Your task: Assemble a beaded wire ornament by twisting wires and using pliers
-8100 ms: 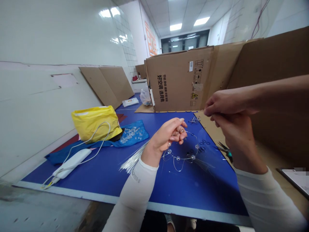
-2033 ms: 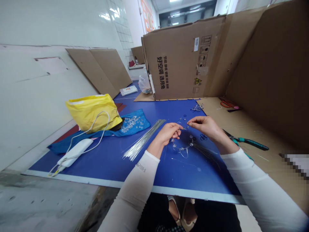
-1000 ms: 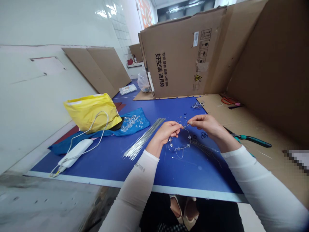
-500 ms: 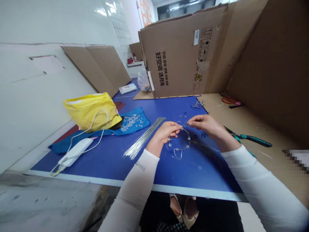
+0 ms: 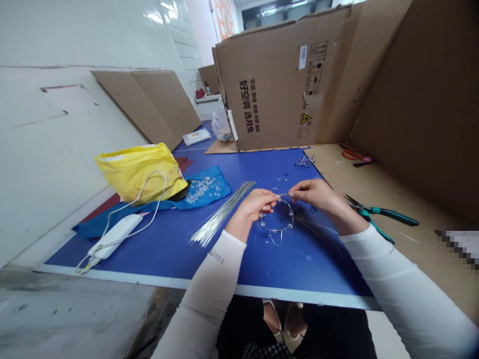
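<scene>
Over the blue table, a wire ring strung with clear beads (image 5: 275, 230) hangs between my hands. My left hand (image 5: 260, 203) is closed, pinching the ring at its top between thumb and forefinger. Close beside it, my right hand (image 5: 311, 193) pinches a thin wire end near the top of the ring. Loose wire loops stick out above and below the ring. To the left of my left hand lies a bundle of straight silver wires (image 5: 223, 213). Darker thin wires (image 5: 316, 230) lie under my right wrist.
Clear beads (image 5: 204, 188) lie on a blue cloth beside a yellow bag (image 5: 142, 172). A white power strip (image 5: 116, 239) with its cord is at the left. Green-handled pliers (image 5: 392, 215) and orange scissors (image 5: 354, 153) lie on cardboard at the right. A big cardboard box (image 5: 277, 94) stands behind.
My right hand has shifted very slightly beside my left, both still pinching. The whole view has drifted a little; the ring keeps its place between my hands.
</scene>
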A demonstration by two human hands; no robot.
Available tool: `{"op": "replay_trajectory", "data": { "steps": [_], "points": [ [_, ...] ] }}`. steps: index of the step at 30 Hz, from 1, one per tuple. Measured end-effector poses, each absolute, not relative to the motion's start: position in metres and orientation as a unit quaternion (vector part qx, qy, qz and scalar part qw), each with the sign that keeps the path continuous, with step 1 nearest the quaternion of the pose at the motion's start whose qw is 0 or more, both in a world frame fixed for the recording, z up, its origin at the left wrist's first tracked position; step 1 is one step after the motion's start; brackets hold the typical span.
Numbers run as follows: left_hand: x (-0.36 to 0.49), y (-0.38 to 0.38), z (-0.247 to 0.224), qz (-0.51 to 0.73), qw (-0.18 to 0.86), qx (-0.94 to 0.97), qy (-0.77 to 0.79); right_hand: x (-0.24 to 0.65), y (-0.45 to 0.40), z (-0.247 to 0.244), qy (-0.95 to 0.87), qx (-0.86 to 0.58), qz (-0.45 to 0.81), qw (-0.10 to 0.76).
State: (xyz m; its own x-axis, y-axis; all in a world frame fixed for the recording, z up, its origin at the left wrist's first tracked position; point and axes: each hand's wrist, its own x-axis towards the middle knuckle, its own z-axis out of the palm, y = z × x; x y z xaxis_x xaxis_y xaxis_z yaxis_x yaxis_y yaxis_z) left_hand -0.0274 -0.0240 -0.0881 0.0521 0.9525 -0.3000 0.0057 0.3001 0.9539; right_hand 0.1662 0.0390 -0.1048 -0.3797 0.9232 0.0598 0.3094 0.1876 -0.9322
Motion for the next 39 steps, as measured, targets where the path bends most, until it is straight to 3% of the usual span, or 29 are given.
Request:
{"op": "replay_trajectory", "data": {
  "steps": [25,39],
  "points": [
    [-0.03,-0.024,-0.084,0.439,0.637,0.369,0.515,0.145,0.022,-0.111,-0.591,-0.391,0.539,0.456],
    [-0.032,-0.027,-0.079,0.436,0.632,0.374,0.52,0.149,0.025,-0.109,-0.605,-0.377,0.535,0.455]
  ]
}}
